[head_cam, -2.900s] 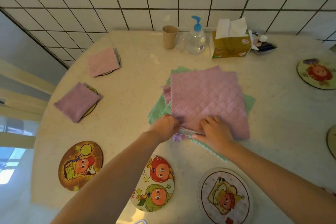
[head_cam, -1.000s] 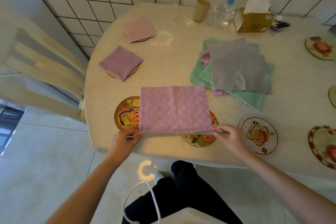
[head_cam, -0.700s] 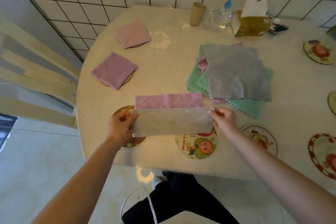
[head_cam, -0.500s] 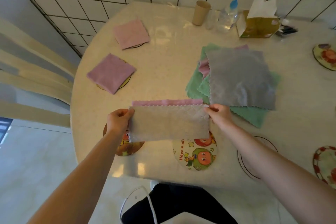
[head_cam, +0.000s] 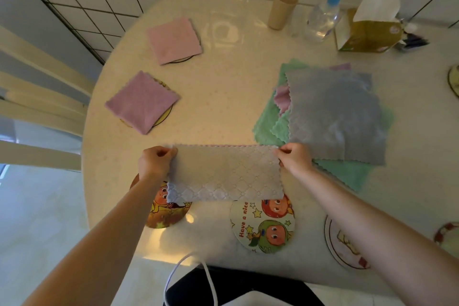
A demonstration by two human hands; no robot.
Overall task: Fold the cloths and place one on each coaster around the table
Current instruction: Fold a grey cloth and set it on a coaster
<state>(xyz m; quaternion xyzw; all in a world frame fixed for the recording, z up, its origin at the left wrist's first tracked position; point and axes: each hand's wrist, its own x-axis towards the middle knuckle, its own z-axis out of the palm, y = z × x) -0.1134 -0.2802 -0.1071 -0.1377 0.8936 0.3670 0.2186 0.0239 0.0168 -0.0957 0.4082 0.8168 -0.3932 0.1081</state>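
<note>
Between the two hands, a quilted cloth (head_cam: 224, 172) with scalloped edges lies folded in half, a pale rectangle on the bench (head_cam: 223, 107). The left hand (head_cam: 155, 163) and right hand (head_cam: 294, 158) each pinch a far corner. Half a second ago a pink strip showed beyond the fold; now the edges nearly meet.

pink cloth (head_cam: 224, 172) lifted off stack, since folded in half

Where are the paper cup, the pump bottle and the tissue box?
paper cup (head_cam: 282, 11), head view, middle of its side.
pump bottle (head_cam: 323, 18), head view, clear body.
tissue box (head_cam: 370, 36), head view, front face.
</note>
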